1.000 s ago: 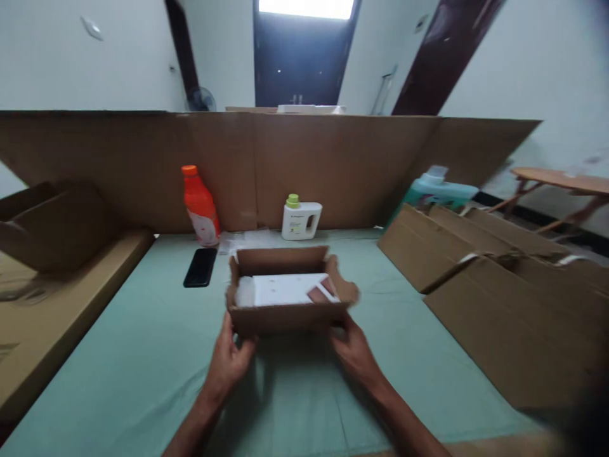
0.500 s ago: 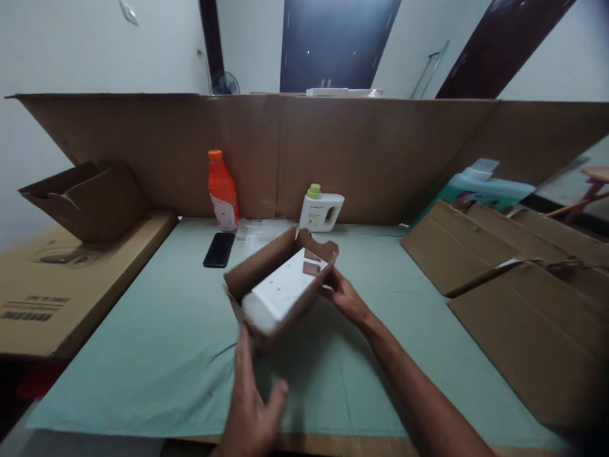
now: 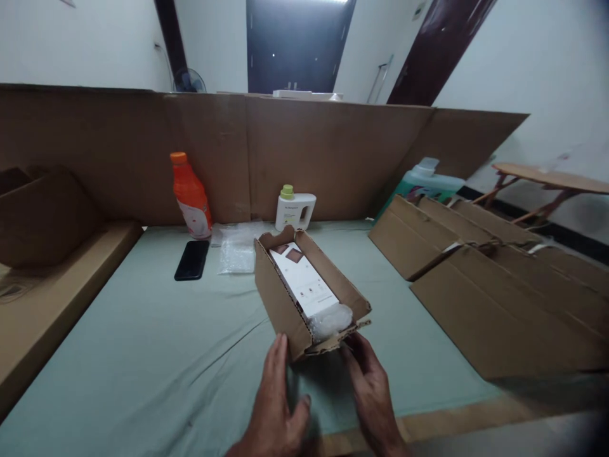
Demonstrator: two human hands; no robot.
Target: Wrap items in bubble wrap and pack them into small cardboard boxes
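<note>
A small open cardboard box (image 3: 280,301) lies on the green cloth, its long axis running away from me. Inside it sits a white product box (image 3: 304,284) with clear plastic wrap (image 3: 330,320) bunched at the near end. My left hand (image 3: 276,406) touches the box's near left corner with fingers stretched out. My right hand (image 3: 371,397) rests its fingertips against the near right end of the box, by the torn flap. Neither hand closes around the box.
An orange bottle (image 3: 190,197), a white jug with green cap (image 3: 295,209), a black phone (image 3: 191,259) and a clear plastic bag (image 3: 236,251) lie behind. Flattened cardboard (image 3: 499,285) fills the right, a cardboard wall (image 3: 333,158) the back, more boxes (image 3: 42,216) the left.
The open box has been turned from sideways to lengthwise and set flat on the cloth. Both hands have come to its near end.
</note>
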